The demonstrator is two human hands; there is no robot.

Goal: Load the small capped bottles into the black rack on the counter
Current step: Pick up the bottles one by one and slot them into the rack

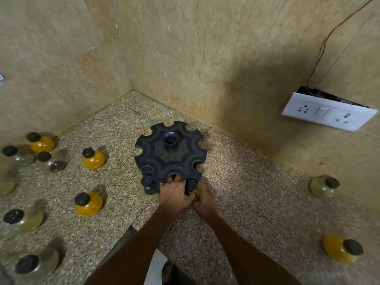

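Note:
The round black rack [170, 153] with notches around its rim stands on the speckled counter [236, 182] near the corner. One bottle, black cap [146, 180] showing, hangs in a front-left notch. My left hand [173, 195] grips the rack's front edge, fingers at a notch. Just right of it, my right hand [203, 201] holds a small bottle, its black cap [192, 184] at the rack's front-right rim; my hands mostly hide the bottle's body. Loose capped bottles lie around: yellow-filled ones [93, 159] [88, 203] on the left, another yellow one [339, 251] at the right.
Several more bottles, clear [51, 163] and yellow [42, 144], crowd the left side of the counter. A pale bottle [323, 187] lies by the right wall. A white socket plate [329, 112] hangs loose on that wall. The counter edge [123, 235] runs at the bottom centre.

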